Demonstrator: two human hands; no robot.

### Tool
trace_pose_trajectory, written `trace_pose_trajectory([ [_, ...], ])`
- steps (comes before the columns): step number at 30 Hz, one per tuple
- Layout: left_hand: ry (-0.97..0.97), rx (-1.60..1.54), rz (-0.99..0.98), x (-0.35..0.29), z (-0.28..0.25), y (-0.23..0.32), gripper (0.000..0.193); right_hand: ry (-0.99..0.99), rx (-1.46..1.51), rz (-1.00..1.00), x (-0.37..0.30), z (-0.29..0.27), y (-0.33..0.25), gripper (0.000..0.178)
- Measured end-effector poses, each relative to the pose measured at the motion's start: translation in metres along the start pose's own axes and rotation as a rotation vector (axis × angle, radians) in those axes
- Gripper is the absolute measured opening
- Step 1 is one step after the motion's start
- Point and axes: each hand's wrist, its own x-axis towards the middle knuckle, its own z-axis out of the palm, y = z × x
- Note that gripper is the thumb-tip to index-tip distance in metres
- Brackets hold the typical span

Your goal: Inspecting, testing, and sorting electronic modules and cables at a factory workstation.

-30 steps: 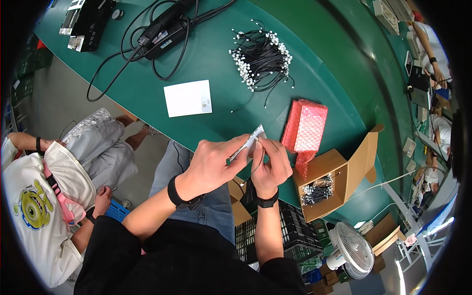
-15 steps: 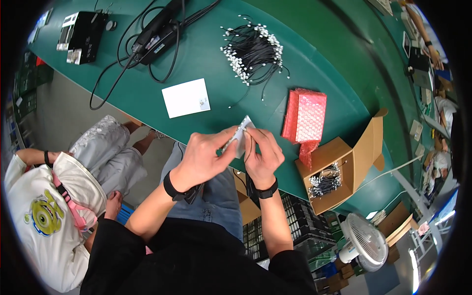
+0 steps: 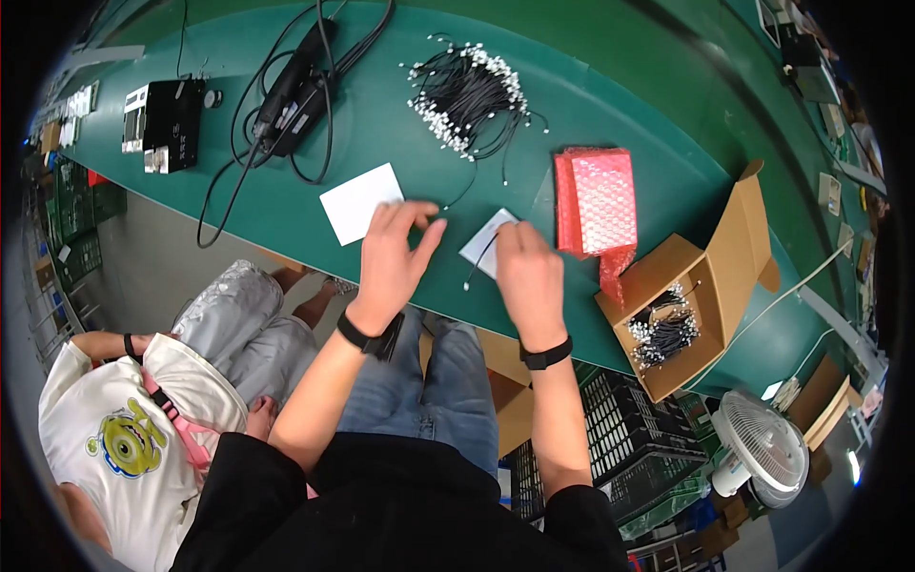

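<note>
My right hand (image 3: 530, 273) is closed at the right edge of a small, flat whitish panel (image 3: 484, 250), low over the green table. A short black cable (image 3: 481, 255) lies slantwise across the panel. The fingertips partly hide the panel's edge. To the left, my left hand (image 3: 394, 257) is empty, thumb and fingers apart. Its fingers overlap the right edge of a white card (image 3: 360, 205); whether they touch it I cannot tell. Beyond both hands lies a pile of short black cables (image 3: 472, 100) with white connectors.
Red bubble wrap (image 3: 599, 202) lies to the right, beside an open cardboard box (image 3: 681, 329) holding more cables. Thick black cords and a power adapter (image 3: 291, 110) lie far left, near a black device (image 3: 172, 124). A person (image 3: 133, 429) sits at left; a white fan (image 3: 762, 448) stands right.
Both hands held the panel together before; now they are apart. My left hand has let go and moved over by the card. The panel lies flatter, lower and farther right, at my right hand.
</note>
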Motion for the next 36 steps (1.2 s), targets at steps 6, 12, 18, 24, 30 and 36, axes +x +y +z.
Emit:
trace_pose_trajectory([
  [6,0.080,0.193,0.124,0.012,0.015,-0.010,0.013,0.060,-0.009,0.193,0.003,-0.020,-0.010,0.019],
  [12,0.103,-0.311,0.002,-0.048,-0.001,-0.012,0.015,-0.075,0.598,0.519,-0.027,-0.022,-0.059,0.015],
  [18,-0.054,-0.250,0.030,-0.063,-0.037,-0.031,0.016,-0.205,0.964,0.424,-0.020,0.016,-0.082,0.016],
  [24,0.014,-0.446,0.008,-0.035,-0.048,-0.055,0.014,-0.233,1.242,0.515,0.017,0.044,-0.085,0.016],
  [30,-0.023,-0.616,-0.006,-0.035,-0.057,-0.054,0.018,-0.328,1.802,0.681,0.017,0.045,-0.082,0.017],
  [36,0.035,-0.470,0.123,-0.037,-0.059,-0.060,0.015,-0.365,1.848,0.676,0.015,0.039,-0.090,0.013],
])
